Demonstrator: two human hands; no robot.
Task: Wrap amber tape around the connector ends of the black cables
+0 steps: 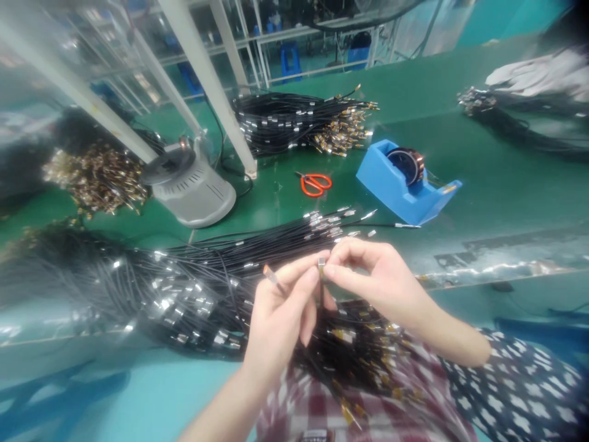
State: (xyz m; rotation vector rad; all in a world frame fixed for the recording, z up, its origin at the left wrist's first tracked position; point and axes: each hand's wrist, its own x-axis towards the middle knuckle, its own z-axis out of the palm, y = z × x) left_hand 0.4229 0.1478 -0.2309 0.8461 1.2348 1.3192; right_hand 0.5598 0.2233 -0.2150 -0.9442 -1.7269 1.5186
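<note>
My left hand [285, 307] and my right hand [372, 270] meet in front of me, both closed around the end of a black cable [321, 290]. A small metal connector [321, 263] tops that end, pinched between my thumbs and fingertips. A thin piece with an orange tip [271, 276] pokes out between the left thumb and fingers; I cannot tell what it is. Below my hands, a bundle of black cables with yellow-wrapped ends [368, 344] lies on my lap. Just beyond them, cables with silver ends [322, 226] lie on the green table [271, 205].
A blue tape dispenser [391, 184] with a brown roll stands behind my right hand. Orange-handled scissors [315, 184] lie left of it. A grey round-topped device [191, 187] stands beside white posts [207, 80]. More cable bundles [285, 123] lie at the back and left.
</note>
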